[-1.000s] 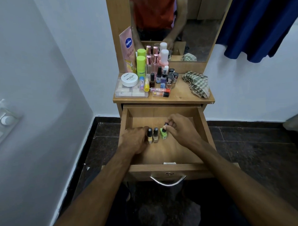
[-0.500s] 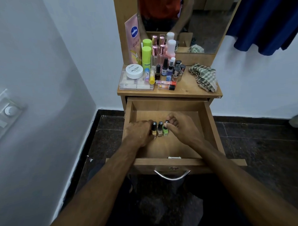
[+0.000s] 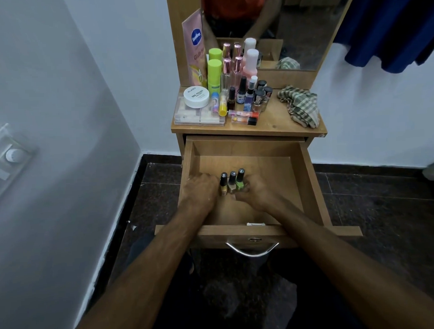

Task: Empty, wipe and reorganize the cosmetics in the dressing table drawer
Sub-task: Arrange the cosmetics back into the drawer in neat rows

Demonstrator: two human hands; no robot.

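Both hands (image 3: 257,191) flank 3 polish bottles (image 3: 232,181) (upright) in drawer (image 3: 307,176).

Bare forearms, no sleeves, watch or rings; orange-red top in the mirror.

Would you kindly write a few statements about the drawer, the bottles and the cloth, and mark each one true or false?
1. Three nail polish bottles stand upright in the open drawer. True.
2. The checked cloth lies inside the drawer. False: it lies on the tabletop, at the right.
3. The left hand and the right hand flank the three bottles. True.
4. The green bottle is the leftmost of the three. False: it is the rightmost.
5. The white jar sits on the drawer floor. False: it rests on a clear box on the tabletop.
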